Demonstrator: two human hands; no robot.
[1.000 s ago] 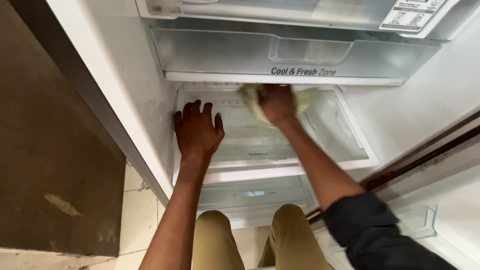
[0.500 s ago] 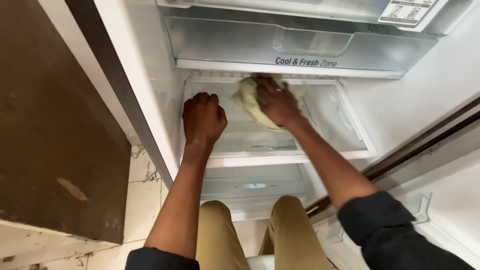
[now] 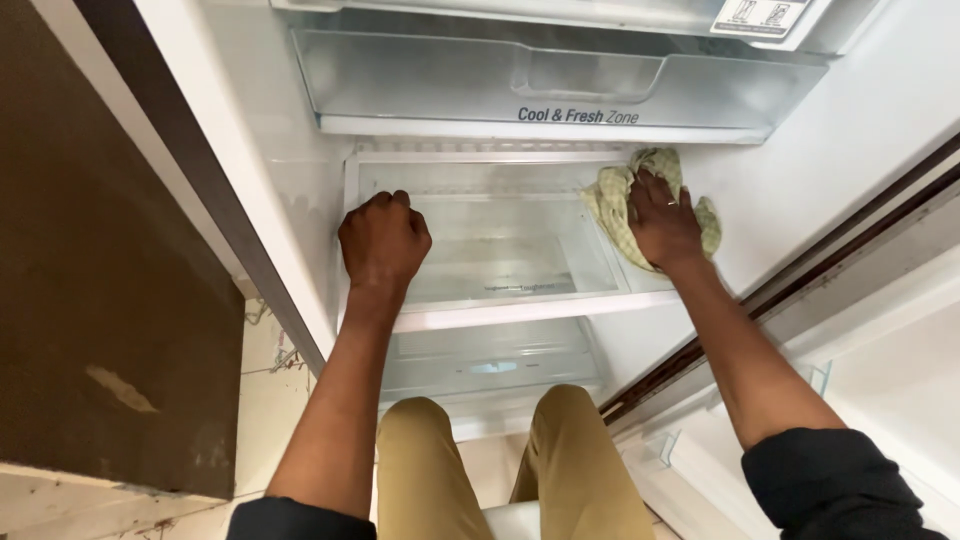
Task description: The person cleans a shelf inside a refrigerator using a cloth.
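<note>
Open refrigerator interior, viewed from above by a person kneeling before it. Right hand [image 3: 662,222]: laid palm-down with fingers spread on a pale yellow-green checked cloth [image 3: 618,200], pressing rather than clutching it; the cloth sits bunched at the far right corner of the glass shelf [image 3: 500,250], touching the white right inner wall [image 3: 800,190]. Left hand [image 3: 383,240]: empty, fingers curled loosely under, knuckles braced on the left side of the same shelf, just beside the left inner wall [image 3: 270,180]. Above the shelf: a clear plastic drawer [image 3: 560,85] with a recessed handle, shut. Below the shelf: a second clear bin [image 3: 490,360], partly hidden by the person's knees in tan trousers [image 3: 420,470]. Step in hand, as judged: wiping the shelf, currently at its right rear corner. Next move, as judged: calls for steady downward pressure and a sweep of the cloth leftward across the unwiped glass, the braced hand shifting clear.
</note>
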